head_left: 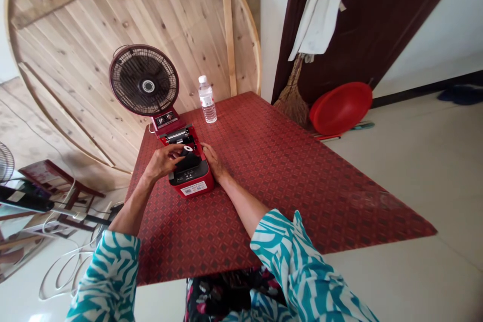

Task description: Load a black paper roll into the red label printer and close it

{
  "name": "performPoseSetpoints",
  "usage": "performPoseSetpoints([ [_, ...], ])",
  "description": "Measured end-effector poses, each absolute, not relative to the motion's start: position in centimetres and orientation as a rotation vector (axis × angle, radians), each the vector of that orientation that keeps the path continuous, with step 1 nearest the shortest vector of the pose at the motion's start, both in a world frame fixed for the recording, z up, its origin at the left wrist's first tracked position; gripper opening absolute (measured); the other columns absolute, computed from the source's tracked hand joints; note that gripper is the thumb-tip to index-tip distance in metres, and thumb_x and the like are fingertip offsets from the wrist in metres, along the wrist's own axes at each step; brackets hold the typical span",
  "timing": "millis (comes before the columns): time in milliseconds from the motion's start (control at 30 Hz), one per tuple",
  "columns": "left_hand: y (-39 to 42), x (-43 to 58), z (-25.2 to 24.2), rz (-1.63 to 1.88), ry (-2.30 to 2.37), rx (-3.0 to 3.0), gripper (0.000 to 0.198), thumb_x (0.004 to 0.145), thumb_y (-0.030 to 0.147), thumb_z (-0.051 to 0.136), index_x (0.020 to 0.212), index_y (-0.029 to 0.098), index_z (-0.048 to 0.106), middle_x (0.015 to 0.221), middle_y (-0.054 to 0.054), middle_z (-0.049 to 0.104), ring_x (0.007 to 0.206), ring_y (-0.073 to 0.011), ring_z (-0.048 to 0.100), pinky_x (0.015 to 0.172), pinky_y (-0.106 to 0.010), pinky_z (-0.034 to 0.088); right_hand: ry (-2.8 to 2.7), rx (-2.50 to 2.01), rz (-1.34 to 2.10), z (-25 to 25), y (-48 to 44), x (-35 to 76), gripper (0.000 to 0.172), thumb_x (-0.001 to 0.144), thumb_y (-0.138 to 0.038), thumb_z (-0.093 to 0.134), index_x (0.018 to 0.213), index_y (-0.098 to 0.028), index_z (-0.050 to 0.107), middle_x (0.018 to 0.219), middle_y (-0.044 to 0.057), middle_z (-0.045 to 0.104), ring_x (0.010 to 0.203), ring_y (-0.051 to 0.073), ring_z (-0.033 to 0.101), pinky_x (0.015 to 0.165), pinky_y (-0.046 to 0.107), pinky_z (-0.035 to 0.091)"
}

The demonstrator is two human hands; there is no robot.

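A small red printer (192, 181) with its lid open stands on the red patterned table (283, 176). Inside it lies a dark roll with a white core (187, 150). My left hand (163, 159) rests on the printer's left side with its fingers on the roll. My right hand (212, 160) lies against the printer's right side, fingers curled along its edge. Both sleeves are teal and white.
A red table fan (144, 82) stands just behind the printer, a water bottle (207, 100) to its right. A big round wooden tabletop (113, 20) leans on the wall. A broom (291, 95) and red basin (341, 107) sit by the door; cables and a stool at left.
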State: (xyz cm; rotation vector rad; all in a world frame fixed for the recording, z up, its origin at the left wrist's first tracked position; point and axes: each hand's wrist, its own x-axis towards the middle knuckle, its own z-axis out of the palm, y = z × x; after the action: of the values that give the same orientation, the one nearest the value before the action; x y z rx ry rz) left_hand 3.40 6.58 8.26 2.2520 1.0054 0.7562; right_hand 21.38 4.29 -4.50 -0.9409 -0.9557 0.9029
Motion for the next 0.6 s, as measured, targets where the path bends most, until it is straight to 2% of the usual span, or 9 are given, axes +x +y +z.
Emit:
performPoseSetpoints([
  [100,5.9,0.5,7.4,1.056,0.956,1.951,0.052,0.069,0.038,0.08,0.116,0.018,0.071,0.092,-0.005,0.074,0.076,-0.0177,0.067,0.072,-0.03,0.056,-0.953,-0.94,0.91,-4.2,4.0,21.3,0.053,0.087,-0.065,0.05,0.12,-0.027,0.066,0.132,0.004,0.067,0.128,0.022,0.057,0.117,0.041,0.039],
  [233,5.7,-4.0,4.8,1.395,1.054,1.613,0.05,0.062,0.04,0.083,0.104,0.019,0.068,0.085,-0.003,0.072,0.072,-0.017,0.068,0.067,-0.029,0.055,-0.953,-0.943,0.912,-3.7,3.5,21.4,0.052,0.088,-0.062,0.05,0.122,-0.026,0.066,0.131,0.004,0.068,0.126,0.022,0.059,0.115,0.04,0.041],
  [367,6.3,-5.4,1.5,1.23,1.272,1.628,0.048,0.055,0.041,0.083,0.093,0.018,0.065,0.077,-0.002,0.071,0.067,-0.0177,0.066,0.063,-0.029,0.053,-0.968,-0.975,0.892,-3.4,3.3,21.5,0.049,0.09,-0.059,0.049,0.122,-0.025,0.066,0.134,0.005,0.066,0.129,0.022,0.056,0.117,0.04,0.039],
  [533,6.9,-4.6,-0.7,1.115,1.395,1.714,0.046,0.057,0.043,0.079,0.092,0.019,0.063,0.089,-0.006,0.074,0.085,-0.0233,0.07,0.079,-0.037,0.055,-0.98,-0.976,0.879,-3.6,3.3,21.5,0.049,0.09,-0.06,0.049,0.12,-0.026,0.065,0.134,0.004,0.066,0.129,0.021,0.056,0.118,0.04,0.038],
  [600,6.9,-4.9,-1.0,1.084,1.407,1.729,0.05,0.059,0.045,0.079,0.098,0.018,0.063,0.092,-0.007,0.074,0.087,-0.0243,0.07,0.08,-0.037,0.055,-0.976,-0.967,0.879,-3.6,3.3,21.5,0.049,0.089,-0.061,0.049,0.12,-0.026,0.065,0.134,0.004,0.066,0.129,0.021,0.056,0.117,0.04,0.038],
])
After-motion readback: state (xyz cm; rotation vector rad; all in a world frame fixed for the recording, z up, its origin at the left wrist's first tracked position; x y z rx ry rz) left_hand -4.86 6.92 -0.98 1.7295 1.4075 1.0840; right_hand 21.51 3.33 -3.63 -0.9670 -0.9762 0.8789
